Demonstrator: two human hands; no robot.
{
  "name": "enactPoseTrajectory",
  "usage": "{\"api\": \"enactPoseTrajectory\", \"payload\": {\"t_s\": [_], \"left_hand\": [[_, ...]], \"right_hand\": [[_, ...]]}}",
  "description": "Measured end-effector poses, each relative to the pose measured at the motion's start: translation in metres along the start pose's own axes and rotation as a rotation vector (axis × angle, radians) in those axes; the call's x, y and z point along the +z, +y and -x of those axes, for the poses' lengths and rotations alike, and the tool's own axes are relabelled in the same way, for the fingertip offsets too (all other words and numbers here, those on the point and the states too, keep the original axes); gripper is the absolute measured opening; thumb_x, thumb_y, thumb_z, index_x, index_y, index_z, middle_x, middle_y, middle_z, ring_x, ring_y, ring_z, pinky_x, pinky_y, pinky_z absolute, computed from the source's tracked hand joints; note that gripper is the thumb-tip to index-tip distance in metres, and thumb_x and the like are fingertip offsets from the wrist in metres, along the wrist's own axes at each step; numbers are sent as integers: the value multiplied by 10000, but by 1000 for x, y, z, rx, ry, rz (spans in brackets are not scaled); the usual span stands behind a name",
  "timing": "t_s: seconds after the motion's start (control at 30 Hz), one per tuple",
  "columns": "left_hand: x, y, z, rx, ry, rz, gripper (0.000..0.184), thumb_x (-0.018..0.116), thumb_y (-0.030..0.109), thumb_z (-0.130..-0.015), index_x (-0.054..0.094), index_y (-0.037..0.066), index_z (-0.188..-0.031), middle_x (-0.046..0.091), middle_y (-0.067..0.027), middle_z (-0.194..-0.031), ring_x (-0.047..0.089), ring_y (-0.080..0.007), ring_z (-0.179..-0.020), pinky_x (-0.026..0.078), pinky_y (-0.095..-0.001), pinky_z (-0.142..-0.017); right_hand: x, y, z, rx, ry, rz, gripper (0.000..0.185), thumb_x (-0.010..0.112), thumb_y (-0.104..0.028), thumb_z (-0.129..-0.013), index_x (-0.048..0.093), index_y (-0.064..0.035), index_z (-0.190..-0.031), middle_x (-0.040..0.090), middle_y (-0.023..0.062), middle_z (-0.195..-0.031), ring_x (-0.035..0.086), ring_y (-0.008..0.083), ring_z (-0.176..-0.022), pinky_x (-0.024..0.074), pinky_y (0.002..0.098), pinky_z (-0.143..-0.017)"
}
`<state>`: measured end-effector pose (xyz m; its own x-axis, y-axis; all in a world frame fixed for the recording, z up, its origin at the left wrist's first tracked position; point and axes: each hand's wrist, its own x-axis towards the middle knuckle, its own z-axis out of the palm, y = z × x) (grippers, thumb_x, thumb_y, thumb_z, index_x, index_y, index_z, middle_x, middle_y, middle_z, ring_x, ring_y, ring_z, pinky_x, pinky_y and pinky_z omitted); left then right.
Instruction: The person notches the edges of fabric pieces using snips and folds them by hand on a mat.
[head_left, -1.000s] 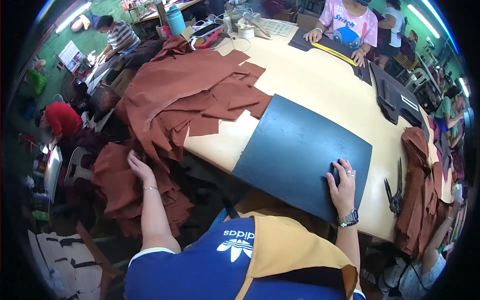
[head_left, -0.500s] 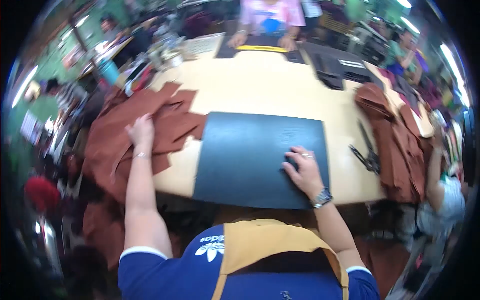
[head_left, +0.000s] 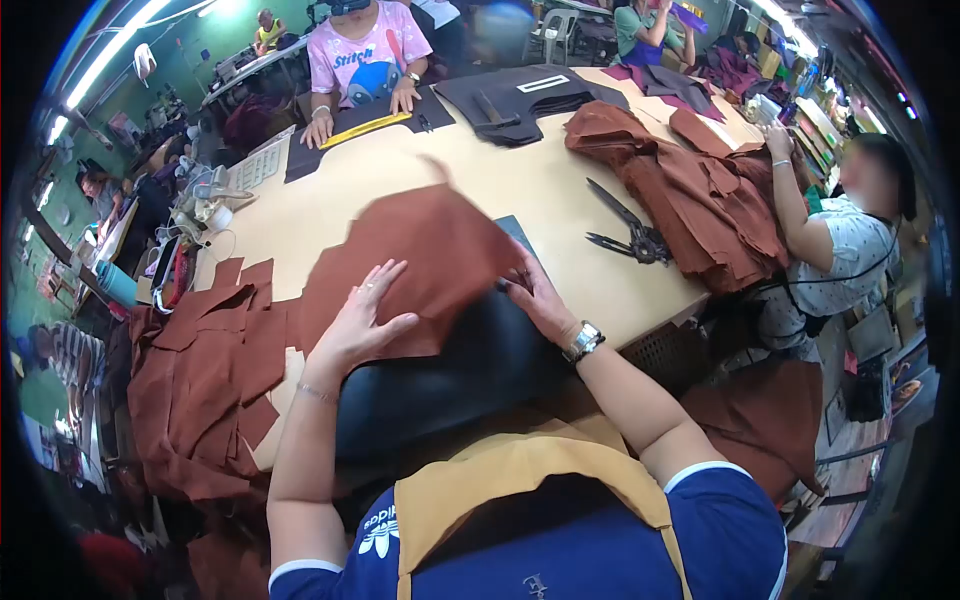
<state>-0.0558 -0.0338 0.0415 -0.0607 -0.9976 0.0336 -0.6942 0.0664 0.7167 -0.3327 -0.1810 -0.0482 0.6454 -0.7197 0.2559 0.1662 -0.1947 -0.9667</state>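
A brown fabric piece (head_left: 410, 250) lies partly over a dark, smooth mat (head_left: 450, 385) at the table's near edge. My left hand (head_left: 365, 315) rests on the piece's left part, fingers stretched and thumb apart. At its right corner, my right hand (head_left: 545, 305) has its fingers curled at the cloth's edge. A small black object (head_left: 502, 286) shows by the right thumb; its kind is unclear. The fabric's edges are slightly blurred. To the left lies a heap of brown fabric pieces (head_left: 205, 385).
Large scissors (head_left: 632, 232) lie right of the mat, beside a brown fabric pile (head_left: 690, 200). Across the table, a person's hands (head_left: 318, 128) rest by a yellow ruler (head_left: 365, 127) on dark fabric. Another person (head_left: 835, 240) stands at the right edge.
My left hand has come from the left heap to the mat, and a brown piece now covers much of it. My right hand has moved to that piece's corner. The view has turned.
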Motion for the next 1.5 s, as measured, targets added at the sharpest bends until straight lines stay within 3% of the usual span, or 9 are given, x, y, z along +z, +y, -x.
{"api": "enactPoseTrajectory", "payload": {"t_s": [0.33, 0.47, 0.5, 0.57, 0.77, 0.87, 0.97, 1.3, 1.5], "left_hand": [[44, -62, -34, -347, 129, -639, 788, 472, 654, -906, 276, 230, -1540, 162, -108, -1625, 116, -322, -1501, 103, -662, -1140], [42, -58, -40, -494, 53, -578, 856, 413, 709, -902, 198, 206, -1561, 78, -161, -1629, 53, -351, -1504, 92, -702, -1115], [38, -53, -42, -527, 18, -559, 870, 404, 719, -900, 183, 202, -1565, 65, -172, -1628, 39, -353, -1505, 90, -705, -1112], [39, -44, -47, -566, -3, -592, 913, 393, 740, -890, 148, 182, -1570, 45, -180, -1628, 17, -358, -1505, 67, -727, -1096], [57, -50, -72, -572, 163, -509, 921, 425, 723, -889, 148, 167, -1569, 60, -194, -1624, 17, -360, -1505, 36, -737, -1086], [58, -59, -76, -516, 282, -226, 881, 478, 662, -905, 191, 147, -1560, 92, -207, -1617, 41, -362, -1503, 77, -693, -1111], [44, -62, -44, -243, 443, -11, 828, 518, 603, -919, 240, 138, -1545, 101, -215, -1614, 89, -370, -1497, 124, -633, -1137], [48, -36, 8, -405, 472, -629, 670, 706, 541, -791, 576, 63, -1242, 534, -174, -1280, 514, -346, -1177, 431, -506, -965], [58, -40, -31, -256, 465, -122, 670, 786, 306, -783, 501, 80, -1345, 576, -202, -1267, 582, -364, -1144, 510, -427, -921]], "right_hand": [[-31, -30, 10, 133, 137, 316, 285, 693, -272, -911, 668, -3, -999, 678, 111, -1005, 623, 146, -939, 496, 304, -802], [-130, -31, 8, -251, 495, 638, 368, 665, -313, -934, 582, -1, -756, 592, 40, -768, 465, 109, -633, 378, 289, -570], [-138, -41, 15, -27, 475, 441, 415, 643, -352, -950, 548, -10, -735, 570, 13, -724, 456, 103, -593, 369, 253, -555], [-138, -71, 25, 346, 465, -133, 427, 620, -381, -960, 569, 0, -775, 586, 6, -721, 479, 99, -564, 410, 240, -576], [-182, 26, 34, 12, 419, 1337, 327, 659, -279, -883, 606, -69, -1129, 643, 173, -1050, 615, 337, -967, 496, 424, -843], [-153, -2, 34, 305, 389, 1631, 390, 632, -320, -893, 581, -109, -1217, 615, 122, -1080, 591, 316, -1028, 468, 491, -894], [-163, 8, 34, 351, 313, 1628, 310, 598, -307, -911, 600, -111, -1152, 636, 152, -1011, 637, 366, -941, 499, 519, -825], [-161, 3, 45, 193, 818, 820, 251, 452, -149, -908, 576, -30, -1091, 665, 226, -905, 655, 326, -861, 498, 436, -784], [18, -57, 27, 136, 28, 877, 525, 731, -436, -848, 599, -22, -1145, 669, 99, -956, 644, 203, -874, 516, 337, -770]]}}
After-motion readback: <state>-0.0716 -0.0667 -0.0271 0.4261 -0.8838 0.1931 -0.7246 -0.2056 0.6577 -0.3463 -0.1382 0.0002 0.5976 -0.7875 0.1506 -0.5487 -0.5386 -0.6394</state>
